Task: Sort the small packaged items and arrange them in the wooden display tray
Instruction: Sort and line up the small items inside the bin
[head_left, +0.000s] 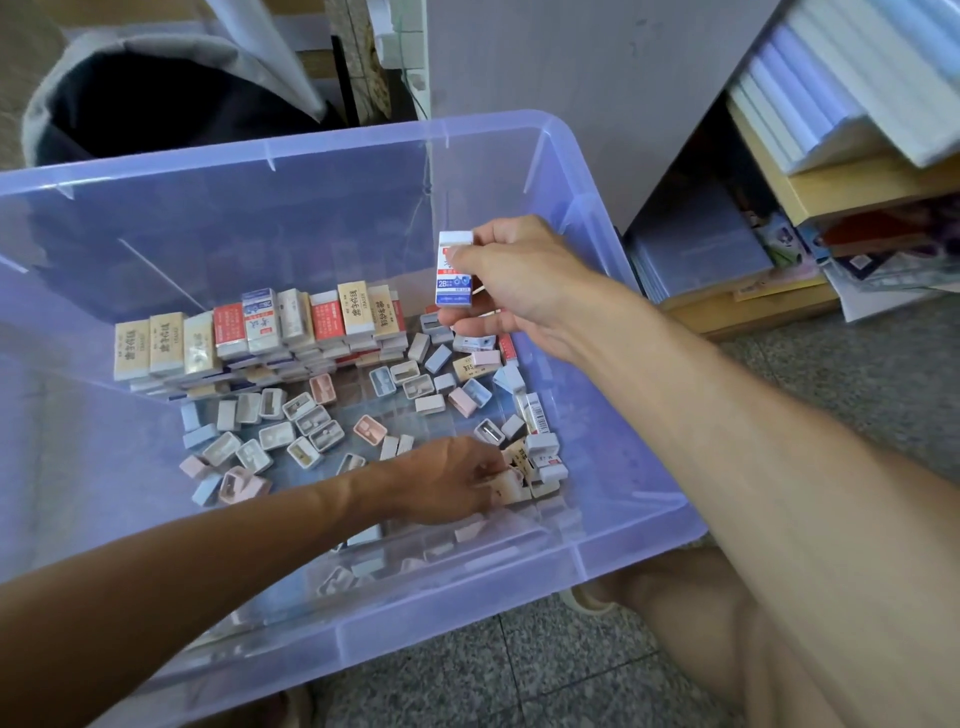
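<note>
Speckled stone floor (519, 675) carries a clear bin (597, 561) beside stacked shelves (779, 208).

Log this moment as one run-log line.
right hand: pinches white 2B eraser pack above clear purple plastic bin | left hand: grips beige eraser packs on bin floor | wooden tray: unseen

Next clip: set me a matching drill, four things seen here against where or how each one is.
Things:
1. 2B eraser
2. left hand
3. stacked erasers
4. loose sharpeners

States:
a. scattered on the bin floor
b. held up by the right hand
c. piled along the far side of the clear bin
d. down among packets at the bin's near right

Pairs: 1-b, 2-d, 3-c, 4-a
</note>
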